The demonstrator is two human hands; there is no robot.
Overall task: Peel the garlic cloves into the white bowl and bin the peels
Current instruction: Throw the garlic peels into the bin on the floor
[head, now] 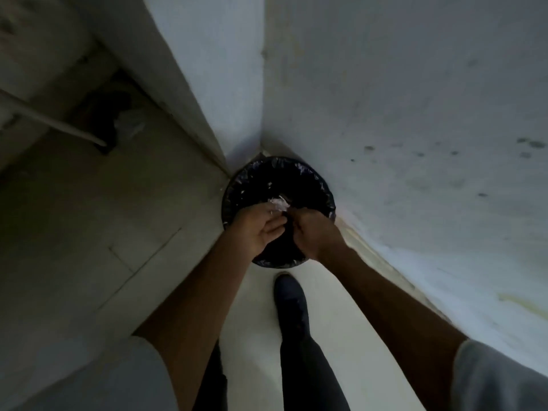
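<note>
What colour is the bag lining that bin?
Black; the bin liner shows best in the head view.

Indoor room corner: stained walls (pixel 385 99), tiled floor (pixel 103 221), lined bin (pixel 321 185)

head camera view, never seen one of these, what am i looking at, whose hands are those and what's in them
There is no machine here. A person wears one wide-angle camera on the head, so you look down at their own two bare hands. The left hand and the right hand meet over a round, black-lined bin, which stands on the floor in a corner of the room. Pale garlic peels sit at the left hand's fingertips, above the bin's opening, and a few scraps cling to the lining. The right hand's fingers meet the left's, but the picture is too blurred to tell whether they hold anything. The dark shoe below is the person's own.
</note>
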